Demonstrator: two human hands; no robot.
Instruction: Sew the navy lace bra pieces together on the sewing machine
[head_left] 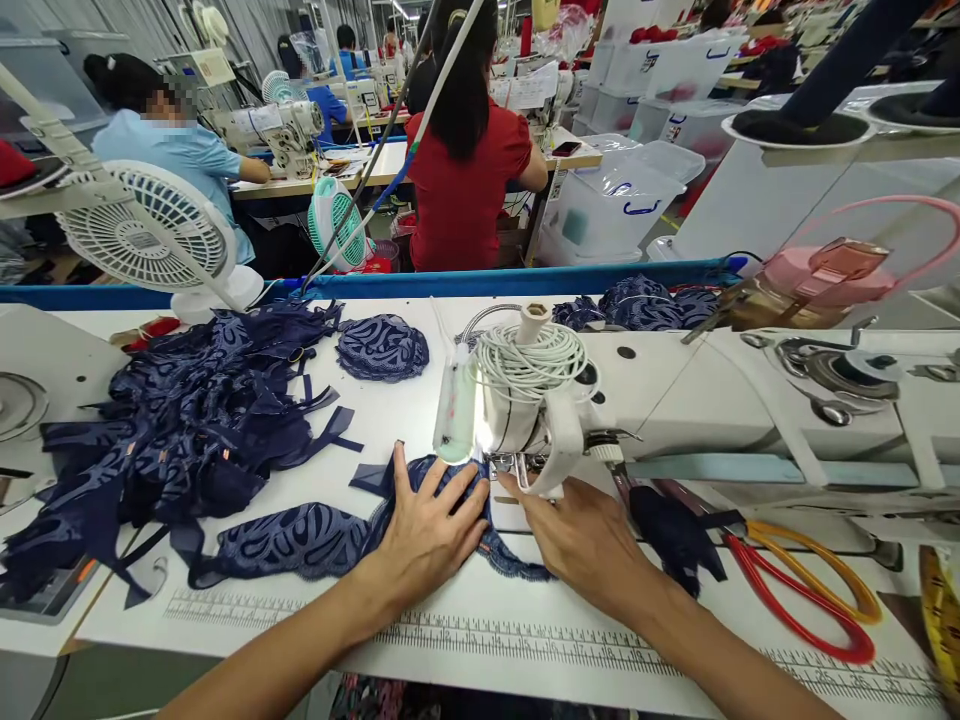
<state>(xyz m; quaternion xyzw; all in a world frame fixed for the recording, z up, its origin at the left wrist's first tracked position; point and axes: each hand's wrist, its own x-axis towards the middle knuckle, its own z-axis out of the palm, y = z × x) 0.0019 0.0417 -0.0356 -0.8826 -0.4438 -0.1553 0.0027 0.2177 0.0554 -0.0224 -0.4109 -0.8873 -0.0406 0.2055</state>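
- Fan (142, 237), white, stands at the table's far left edge, above a heap of navy lace pieces (180, 430).
- Navy lace bra (300, 540) lies flat on the white table (420, 620), its right end running under the sewing machine's (675, 400) needle area.
- Left hand (427, 530) rests palm down on the bra, fingers spread wide, pressing it flat.
- Right hand (585, 540) lies just beside the presser foot, fingers extended flat on the fabric's edge, holding nothing.
- Red-and-yellow scissors (810, 590) lie to the right on the machine bed.
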